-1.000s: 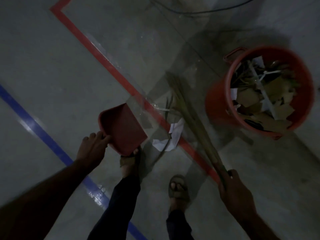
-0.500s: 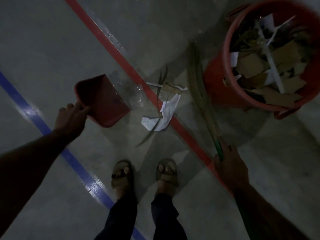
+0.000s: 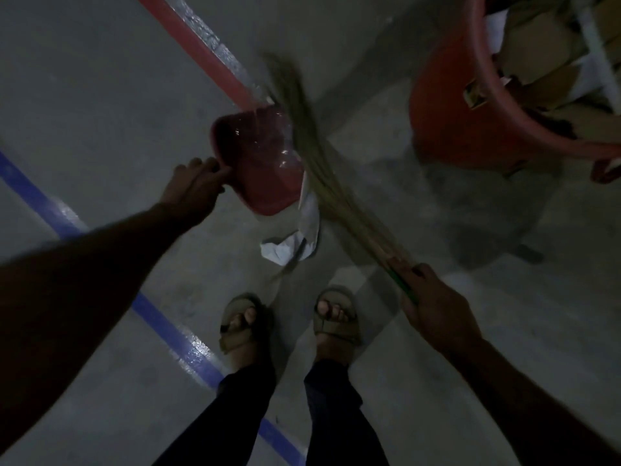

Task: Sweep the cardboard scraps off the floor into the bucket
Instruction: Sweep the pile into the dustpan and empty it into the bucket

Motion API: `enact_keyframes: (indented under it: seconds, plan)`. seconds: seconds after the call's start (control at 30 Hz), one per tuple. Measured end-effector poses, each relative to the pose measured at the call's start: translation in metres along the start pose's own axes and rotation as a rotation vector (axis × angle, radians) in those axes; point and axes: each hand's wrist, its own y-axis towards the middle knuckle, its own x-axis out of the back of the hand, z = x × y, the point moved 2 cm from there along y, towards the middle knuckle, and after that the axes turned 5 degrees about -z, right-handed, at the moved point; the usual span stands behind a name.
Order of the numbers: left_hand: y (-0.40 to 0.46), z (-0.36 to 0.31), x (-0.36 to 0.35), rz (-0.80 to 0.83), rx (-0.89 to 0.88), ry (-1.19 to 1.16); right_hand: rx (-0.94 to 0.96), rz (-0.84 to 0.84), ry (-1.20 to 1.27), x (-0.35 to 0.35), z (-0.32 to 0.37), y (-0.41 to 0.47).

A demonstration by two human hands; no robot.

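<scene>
Head view is showing a crumpled white scrap [image 3: 291,242] lying on the floor [image 3: 100,95] between both hands. The left hand [image 3: 193,188] is gripping a red dustpan [image 3: 258,163]; the right hand [image 3: 433,307] is gripping a broom [image 3: 319,156]. The cardboard-filled red bucket [image 3: 470,105] is standing beyond the right hand.

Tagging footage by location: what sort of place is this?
Probably a warehouse or workshop floor: bare concrete floor marked with a red line and a blue line, plus a red bucket of cardboard scraps.

Both arms reach forward and down; left hand [image 3: 195,186] grips a dustpan's rim, right hand [image 3: 433,307] clasps a broom handle.
</scene>
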Motion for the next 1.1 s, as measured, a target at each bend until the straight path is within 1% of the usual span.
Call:
enact_keyframes:
  seconds: [0.07,0.13,0.23,0.33,0.43,0.6,0.87,1.0,1.1]
  plan:
    - [-0.014,-0.007,-0.007,0.053,0.034,-0.004,0.025,-0.025,0.045,0.003,0.006,-0.010]
    - [-0.029,-0.011,-0.012,0.080,0.063,-0.011,0.043,-0.010,0.040,0.004,0.010,-0.021]
    - [-0.044,-0.010,-0.012,0.080,0.120,-0.038,0.081,0.022,0.046,0.006,0.008,-0.034]
    - [-0.057,-0.016,-0.015,0.075,0.220,-0.074,0.135,0.012,0.028,0.014,0.006,-0.045]
    - [-0.077,-0.020,-0.016,0.056,0.277,-0.104,0.114,-0.029,0.041,0.025,0.006,-0.059]
    - [-0.113,-0.028,-0.013,0.024,0.304,-0.141,0.056,-0.053,0.051,0.043,0.005,-0.086]
    - [-0.141,-0.049,0.013,-0.024,0.345,-0.181,-0.024,0.009,0.084,0.066,0.022,-0.116]
    - [-0.149,-0.070,0.043,-0.052,0.371,-0.186,-0.014,-0.009,0.061,0.078,0.037,-0.137]
    - [-0.155,-0.087,0.077,-0.076,0.356,-0.188,-0.033,-0.019,0.092,0.098,0.051,-0.162]
